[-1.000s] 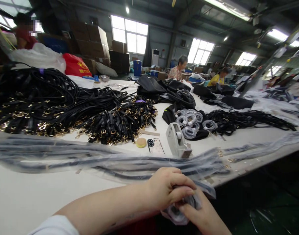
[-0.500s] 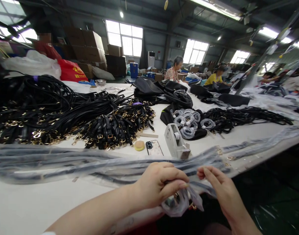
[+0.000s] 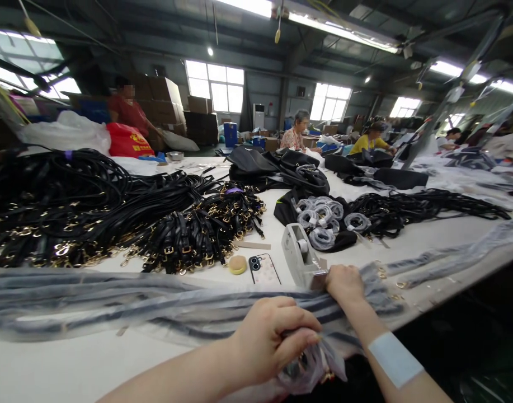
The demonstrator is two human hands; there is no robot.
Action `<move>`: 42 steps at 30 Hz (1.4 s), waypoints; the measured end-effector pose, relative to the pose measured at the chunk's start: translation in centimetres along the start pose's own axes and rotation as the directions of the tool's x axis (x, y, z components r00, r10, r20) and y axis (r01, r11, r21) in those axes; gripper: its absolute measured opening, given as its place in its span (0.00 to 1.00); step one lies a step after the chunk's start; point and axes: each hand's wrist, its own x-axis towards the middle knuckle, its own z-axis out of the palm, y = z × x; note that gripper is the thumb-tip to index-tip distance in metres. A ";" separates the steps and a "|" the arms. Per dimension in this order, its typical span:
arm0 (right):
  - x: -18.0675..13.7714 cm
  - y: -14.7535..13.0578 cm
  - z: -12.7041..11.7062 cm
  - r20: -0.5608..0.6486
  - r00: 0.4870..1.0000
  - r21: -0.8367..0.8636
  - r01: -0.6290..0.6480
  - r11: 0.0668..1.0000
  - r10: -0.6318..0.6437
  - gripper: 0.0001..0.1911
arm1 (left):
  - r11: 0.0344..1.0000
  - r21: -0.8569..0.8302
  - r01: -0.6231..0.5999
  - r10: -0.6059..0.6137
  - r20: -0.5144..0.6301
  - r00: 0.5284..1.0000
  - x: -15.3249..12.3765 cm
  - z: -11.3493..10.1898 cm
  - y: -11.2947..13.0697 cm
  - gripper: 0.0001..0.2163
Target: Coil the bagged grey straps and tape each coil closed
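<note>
My left hand is closed round a coiled strap in clear plastic, with gold-coloured metal hardware at its lower end. My right hand reaches to the front end of a grey tape dispenser. Its fingers are bent closed at the cutting end, and what they pinch is hidden behind the hand. Under and beyond both hands, long dark straps in clear plastic sleeves stretch across the white table.
Black straps with gold buckles heap on the left. Coiled wrapped straps lie on black fabric behind the dispenser. A phone and a round yellow-edged pad sit nearby. Black bags lie farther back; several people work beyond.
My right hand has moved from beside the coiled strap, forward and left, to the front of the tape dispenser. My left hand keeps its hold on the coil. The view has shifted slightly.
</note>
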 end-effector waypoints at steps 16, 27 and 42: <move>-6.1 0.2 -9.1 -0.398 0.851 0.899 0.288 0.330 0.344 0.14 | 0.859 -0.284 0.426 -0.464 -0.085 0.882 0.7 1.0 -2.3 0.15; -17.7 -2.0 -8.9 -0.264 0.918 0.947 0.188 0.261 0.296 0.11 | 0.834 -0.327 0.443 -0.501 -0.114 0.858 0.9 0.8 -2.9 0.16; -17.1 -3.4 -3.6 0.168 0.715 0.886 0.193 0.422 -0.679 0.19 | 0.882 -0.396 0.255 -0.426 -0.439 0.791 1.6 -3.6 -2.9 0.15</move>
